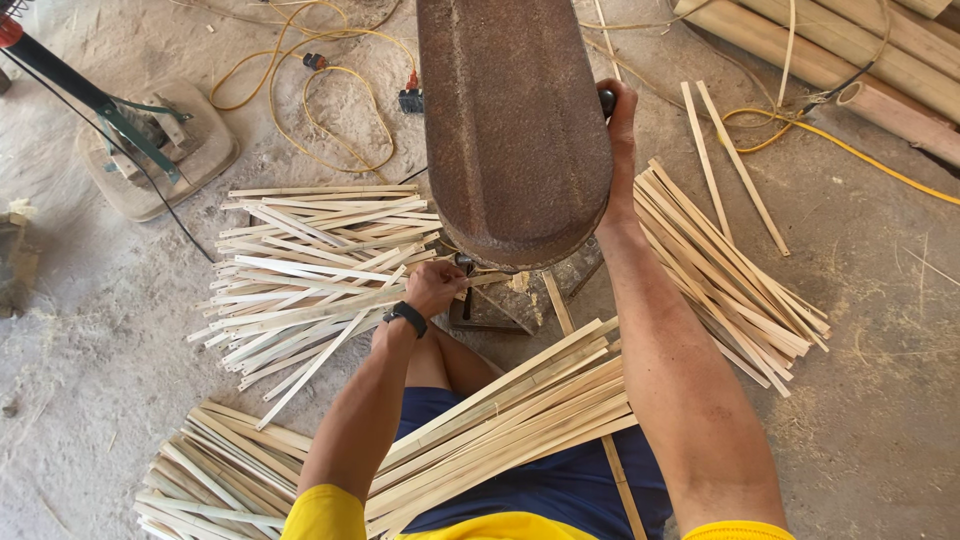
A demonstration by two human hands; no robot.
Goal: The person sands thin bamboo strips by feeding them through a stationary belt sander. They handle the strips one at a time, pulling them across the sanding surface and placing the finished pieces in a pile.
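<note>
A rusty brown machine housing [512, 120] fills the top centre. My left hand [434, 288], with a black watch on the wrist, is shut on a pale bamboo strip [484, 281] just under the housing's near edge. My right hand [620, 110] reaches along the housing's right side and grips a dark handle knob [607, 101]. A bundle of bamboo strips [510, 420] lies across my lap over blue shorts.
A heap of pale thin strips [310, 270] lies left of the machine, another pile [730, 280] to its right, and more strips [215, 480] at the lower left. Yellow cable [300, 80] loops on the dusty ground. Bamboo poles [860, 60] lie top right. A stand base [150, 150] sits left.
</note>
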